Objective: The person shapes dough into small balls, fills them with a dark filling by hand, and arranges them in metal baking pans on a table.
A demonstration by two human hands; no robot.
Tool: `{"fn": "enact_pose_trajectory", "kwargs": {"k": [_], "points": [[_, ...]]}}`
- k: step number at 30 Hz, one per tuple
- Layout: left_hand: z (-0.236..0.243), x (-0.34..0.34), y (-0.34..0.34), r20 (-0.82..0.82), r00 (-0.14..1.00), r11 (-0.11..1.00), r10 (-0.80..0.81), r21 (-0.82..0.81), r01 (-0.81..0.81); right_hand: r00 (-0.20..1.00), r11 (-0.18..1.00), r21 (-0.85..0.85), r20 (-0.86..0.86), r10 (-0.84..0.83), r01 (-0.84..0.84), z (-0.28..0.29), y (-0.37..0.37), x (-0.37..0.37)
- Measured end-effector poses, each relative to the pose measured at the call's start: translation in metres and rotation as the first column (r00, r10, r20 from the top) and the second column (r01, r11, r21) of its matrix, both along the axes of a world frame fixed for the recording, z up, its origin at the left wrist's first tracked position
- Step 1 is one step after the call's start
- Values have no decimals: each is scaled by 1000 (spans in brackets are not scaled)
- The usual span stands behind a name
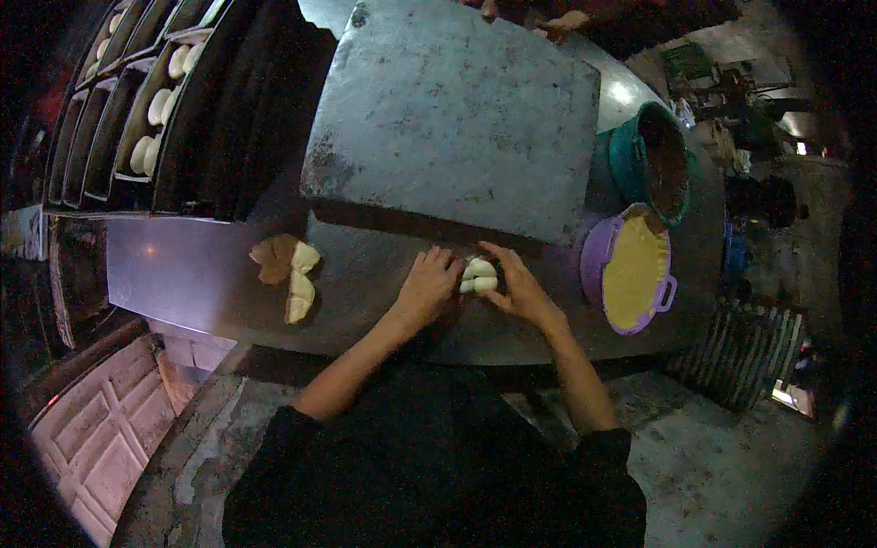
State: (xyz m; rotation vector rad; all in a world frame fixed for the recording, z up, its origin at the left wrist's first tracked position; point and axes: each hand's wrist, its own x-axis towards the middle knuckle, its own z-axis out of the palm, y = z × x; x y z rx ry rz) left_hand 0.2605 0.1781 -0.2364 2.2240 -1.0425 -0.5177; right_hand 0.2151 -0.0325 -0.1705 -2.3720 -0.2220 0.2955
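Note:
Small pale dough pieces [479,276] sit bunched together on the metal table [384,338], between my two hands. My left hand [427,285] is curled against their left side, its fingers bent and close together. Around the right side curves my right hand [523,290], thumb at the near edge and fingers at the far edge. The fingers partly hide the dough's outline. Further left on the table lie pale yellow chunks [301,283] beside a brown piece [277,258]; they look like torn bread.
A large metal slab [457,119] lies just beyond my hands. To the right stand a purple basin [594,265] of yellow mass and a green bucket [628,160]. Dark baking tins [119,128], some holding white dough, are at far left. Another person's hand [562,26] shows at the far edge.

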Motion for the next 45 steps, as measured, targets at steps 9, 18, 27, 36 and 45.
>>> {"fn": "enact_pose_trajectory", "kwargs": {"k": [9,18,27,36,45], "points": [[4,-32,34,21,953,937,302,-190,-293,859,854,-314,175,481,-415,4,10,14],[-34,-7,46,-53,974,880,222,-419,-223,877,894,-57,178,446,-444,-47,34,29],[62,11,171,-178,962,923,207,-291,-252,400,235,667,-651,645,707,31,117,5],[124,17,385,-640,493,301,589,-393,-869,658,233,877,-472,587,421,165,352,119],[130,37,511,-702,417,158,577,-406,-900,988,688,724,-138,73,50,183,478,278]]}}
